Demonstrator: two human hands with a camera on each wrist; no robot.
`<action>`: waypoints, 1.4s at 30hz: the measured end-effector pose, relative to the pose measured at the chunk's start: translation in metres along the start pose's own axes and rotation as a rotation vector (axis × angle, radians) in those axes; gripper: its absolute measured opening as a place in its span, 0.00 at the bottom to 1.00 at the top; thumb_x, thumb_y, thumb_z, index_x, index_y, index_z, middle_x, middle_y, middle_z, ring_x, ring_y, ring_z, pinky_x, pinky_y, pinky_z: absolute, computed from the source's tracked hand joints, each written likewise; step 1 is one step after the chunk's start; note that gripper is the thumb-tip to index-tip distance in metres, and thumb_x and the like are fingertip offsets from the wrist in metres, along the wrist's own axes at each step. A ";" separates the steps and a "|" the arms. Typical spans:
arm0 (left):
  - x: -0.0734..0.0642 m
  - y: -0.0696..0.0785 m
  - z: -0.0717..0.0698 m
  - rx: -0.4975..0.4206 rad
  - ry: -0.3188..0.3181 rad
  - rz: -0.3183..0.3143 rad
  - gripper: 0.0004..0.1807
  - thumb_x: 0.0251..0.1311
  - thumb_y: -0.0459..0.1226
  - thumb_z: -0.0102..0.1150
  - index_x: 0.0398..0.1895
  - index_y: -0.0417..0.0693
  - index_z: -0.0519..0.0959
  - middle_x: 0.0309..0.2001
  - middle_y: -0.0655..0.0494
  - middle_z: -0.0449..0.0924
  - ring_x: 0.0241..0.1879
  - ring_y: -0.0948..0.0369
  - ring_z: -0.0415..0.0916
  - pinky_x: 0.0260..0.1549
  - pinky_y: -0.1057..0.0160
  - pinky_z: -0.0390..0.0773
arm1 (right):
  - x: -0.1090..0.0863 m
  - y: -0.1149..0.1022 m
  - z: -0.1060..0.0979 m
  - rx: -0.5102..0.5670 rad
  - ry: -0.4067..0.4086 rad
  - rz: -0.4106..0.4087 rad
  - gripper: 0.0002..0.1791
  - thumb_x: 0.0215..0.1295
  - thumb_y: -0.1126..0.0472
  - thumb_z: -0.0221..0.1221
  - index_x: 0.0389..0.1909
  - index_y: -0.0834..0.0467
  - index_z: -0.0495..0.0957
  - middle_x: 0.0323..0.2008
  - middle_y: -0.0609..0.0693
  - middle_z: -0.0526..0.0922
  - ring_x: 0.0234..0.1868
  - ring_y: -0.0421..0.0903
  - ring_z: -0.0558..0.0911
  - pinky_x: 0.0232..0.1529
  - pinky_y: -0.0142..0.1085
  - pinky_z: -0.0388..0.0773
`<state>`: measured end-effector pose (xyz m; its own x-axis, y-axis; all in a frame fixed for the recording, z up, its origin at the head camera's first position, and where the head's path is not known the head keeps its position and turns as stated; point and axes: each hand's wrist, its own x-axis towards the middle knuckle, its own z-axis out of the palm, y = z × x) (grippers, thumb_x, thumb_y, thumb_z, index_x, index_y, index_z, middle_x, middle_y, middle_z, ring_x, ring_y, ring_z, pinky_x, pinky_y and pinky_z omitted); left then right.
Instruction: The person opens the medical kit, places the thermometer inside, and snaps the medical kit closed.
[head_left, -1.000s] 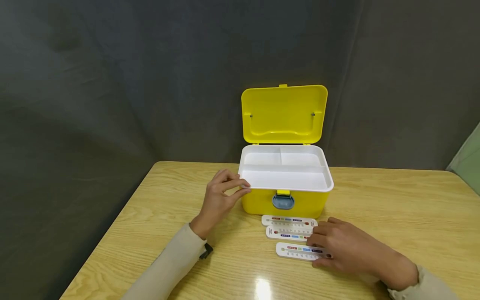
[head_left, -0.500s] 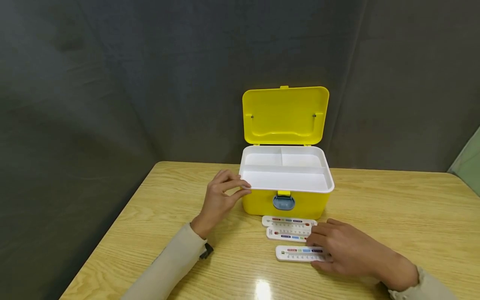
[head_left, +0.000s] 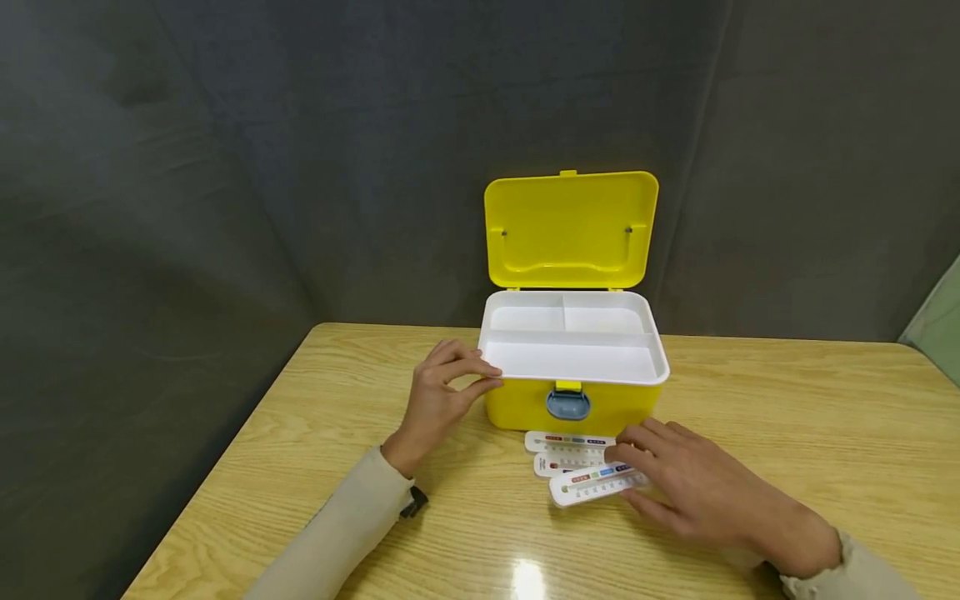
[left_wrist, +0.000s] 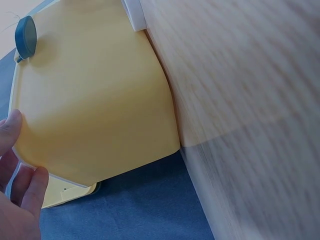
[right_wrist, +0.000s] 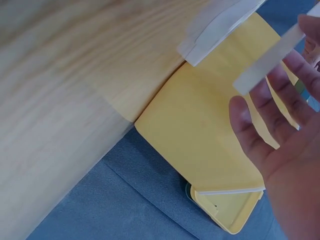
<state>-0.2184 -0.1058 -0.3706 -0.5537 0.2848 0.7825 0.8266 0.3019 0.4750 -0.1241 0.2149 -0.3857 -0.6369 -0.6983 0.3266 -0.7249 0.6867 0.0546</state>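
My left hand (head_left: 441, 393) pinches the front left corner of the white tray (head_left: 570, 361), which sits in the top of a yellow box (head_left: 517, 408). A white thermometer (head_left: 588, 486) with coloured labels is gripped between the thumb and fingers of my right hand (head_left: 701, 487), its left end tilted toward me. In the right wrist view this thermometer (right_wrist: 270, 64) is raised off the table. Two more white thermometers, one farther back (head_left: 566, 439) and one nearer (head_left: 553, 463), lie side by side in front of the box, their right ends hidden by my right hand.
The box's yellow lid (head_left: 567, 229) stands raised at the back, near a dark curtain (head_left: 375, 167). A grey-blue latch (head_left: 567, 405) hangs on the box's front. The tray has three compartments with nothing in them. Wooden table (head_left: 315, 433) surrounds the box.
My right hand has lifted the nearest thermometer off the table and moved it slightly away from me, tilting it over the other two. My left hand has stayed at the tray corner.
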 end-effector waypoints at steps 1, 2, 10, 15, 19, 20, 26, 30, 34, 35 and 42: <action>0.000 0.000 0.000 0.004 0.001 0.000 0.06 0.47 0.30 0.76 0.30 0.47 0.90 0.29 0.53 0.78 0.39 0.58 0.77 0.56 0.63 0.80 | 0.000 0.001 0.000 -0.003 0.010 -0.002 0.20 0.61 0.47 0.68 0.53 0.43 0.77 0.48 0.36 0.76 0.47 0.34 0.74 0.45 0.40 0.82; 0.000 0.000 0.000 0.008 0.003 0.002 0.07 0.46 0.30 0.76 0.30 0.47 0.90 0.29 0.52 0.78 0.39 0.58 0.77 0.55 0.63 0.81 | 0.000 0.001 0.000 -0.006 0.018 -0.003 0.20 0.61 0.47 0.67 0.53 0.43 0.77 0.49 0.37 0.76 0.48 0.34 0.73 0.45 0.39 0.82; 0.000 0.000 0.000 0.030 -0.012 -0.002 0.06 0.48 0.31 0.75 0.31 0.47 0.90 0.29 0.52 0.77 0.39 0.59 0.76 0.54 0.63 0.80 | 0.000 0.004 0.000 -0.005 0.072 0.012 0.22 0.61 0.49 0.68 0.54 0.46 0.77 0.50 0.37 0.76 0.51 0.36 0.73 0.49 0.39 0.79; 0.000 -0.001 0.001 0.051 -0.010 0.012 0.07 0.47 0.32 0.76 0.31 0.48 0.90 0.29 0.54 0.77 0.40 0.59 0.76 0.52 0.63 0.81 | 0.000 0.004 0.000 -0.002 0.138 -0.015 0.18 0.68 0.47 0.63 0.55 0.48 0.77 0.50 0.37 0.77 0.51 0.37 0.73 0.50 0.37 0.76; 0.001 -0.002 0.002 0.059 -0.011 0.012 0.06 0.48 0.33 0.76 0.31 0.49 0.90 0.29 0.56 0.77 0.40 0.59 0.76 0.51 0.63 0.81 | 0.002 0.004 -0.001 -0.001 0.186 -0.021 0.17 0.74 0.44 0.54 0.56 0.48 0.77 0.50 0.37 0.77 0.50 0.38 0.73 0.52 0.32 0.69; 0.000 -0.002 0.002 0.059 -0.009 0.010 0.06 0.47 0.33 0.76 0.31 0.49 0.90 0.29 0.55 0.77 0.40 0.59 0.76 0.51 0.63 0.81 | 0.003 0.004 -0.001 0.000 0.199 -0.027 0.17 0.75 0.44 0.52 0.56 0.48 0.77 0.50 0.37 0.78 0.49 0.38 0.73 0.52 0.32 0.68; -0.003 -0.004 -0.001 0.052 0.003 -0.002 0.07 0.46 0.31 0.76 0.30 0.48 0.90 0.28 0.53 0.77 0.39 0.59 0.76 0.51 0.63 0.81 | 0.009 0.004 0.002 -0.004 0.259 -0.070 0.21 0.79 0.43 0.42 0.54 0.48 0.79 0.47 0.40 0.79 0.47 0.40 0.74 0.46 0.37 0.73; -0.002 -0.005 -0.001 0.036 0.001 -0.002 0.06 0.47 0.32 0.75 0.30 0.48 0.90 0.28 0.54 0.78 0.38 0.59 0.76 0.52 0.62 0.81 | 0.010 0.006 0.000 -0.021 0.268 -0.061 0.28 0.81 0.42 0.33 0.53 0.48 0.80 0.46 0.41 0.79 0.47 0.41 0.74 0.46 0.38 0.73; -0.001 -0.006 0.000 0.031 0.008 0.002 0.06 0.47 0.32 0.76 0.30 0.48 0.90 0.28 0.56 0.78 0.38 0.59 0.77 0.51 0.63 0.81 | 0.011 0.004 -0.006 -0.019 0.281 -0.041 0.28 0.80 0.42 0.32 0.55 0.48 0.80 0.47 0.41 0.79 0.47 0.41 0.74 0.46 0.38 0.73; -0.001 -0.006 0.000 0.033 0.009 0.006 0.06 0.47 0.32 0.76 0.30 0.48 0.90 0.28 0.56 0.78 0.38 0.59 0.77 0.51 0.63 0.81 | 0.011 0.004 -0.008 -0.016 0.290 -0.036 0.28 0.80 0.42 0.32 0.55 0.47 0.80 0.47 0.41 0.79 0.47 0.41 0.74 0.46 0.38 0.73; -0.002 -0.004 0.001 0.031 0.012 0.002 0.06 0.47 0.31 0.76 0.30 0.48 0.90 0.28 0.56 0.78 0.39 0.59 0.77 0.51 0.64 0.80 | 0.015 0.004 -0.024 -0.002 0.330 -0.018 0.27 0.80 0.43 0.32 0.56 0.47 0.78 0.48 0.42 0.79 0.47 0.44 0.74 0.50 0.36 0.68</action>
<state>-0.2213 -0.1065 -0.3747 -0.5507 0.2748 0.7882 0.8240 0.3296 0.4609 -0.1298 0.2120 -0.3576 -0.5047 -0.6071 0.6138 -0.7344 0.6756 0.0644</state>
